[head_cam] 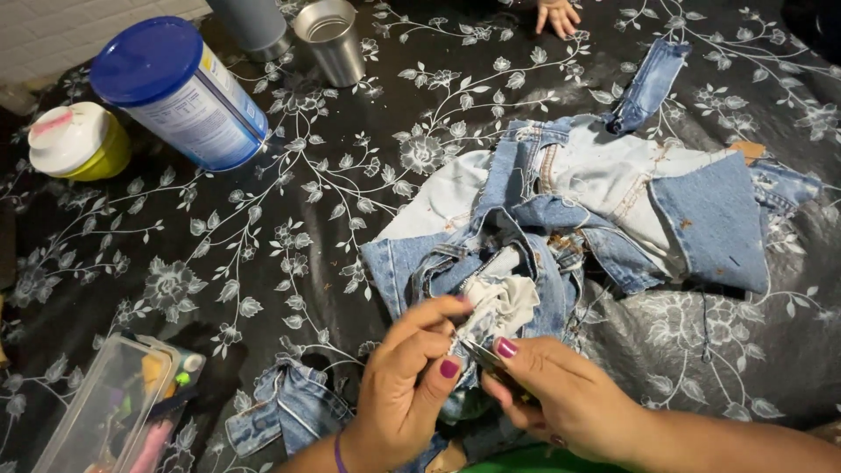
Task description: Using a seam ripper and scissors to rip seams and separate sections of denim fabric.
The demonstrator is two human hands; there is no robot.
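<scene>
The left hand (405,385) is closed in a pinch, thumb and forefinger pressed on the edge of a bunched white pocket lining (502,302) that sticks up from a heap of cut denim (543,219); the right hand (561,394) is curled shut around a small slim metal tool (480,353), whose kind I cannot tell, its tip aimed up and to the left at the spot the left fingers (429,328) hold; the two hands almost touch, and the lining lies just beyond both, a little nearer the left; the tool's long axis runs slantwise from the right palm toward the pinch. The denim spreads away from the hands toward the upper right over a black floral cloth (263,245) covering the counter; a smaller denim scrap (285,405) lies just left of the left wrist, and a loose strip (650,83) lies well apart at the top. Farther left sit a clear plastic box (109,412), a blue-lidded tub (180,92), a yellow pot with a white lid (77,140) and a metal cup (331,39); another person's small hand (557,15) rests at the far edge.
</scene>
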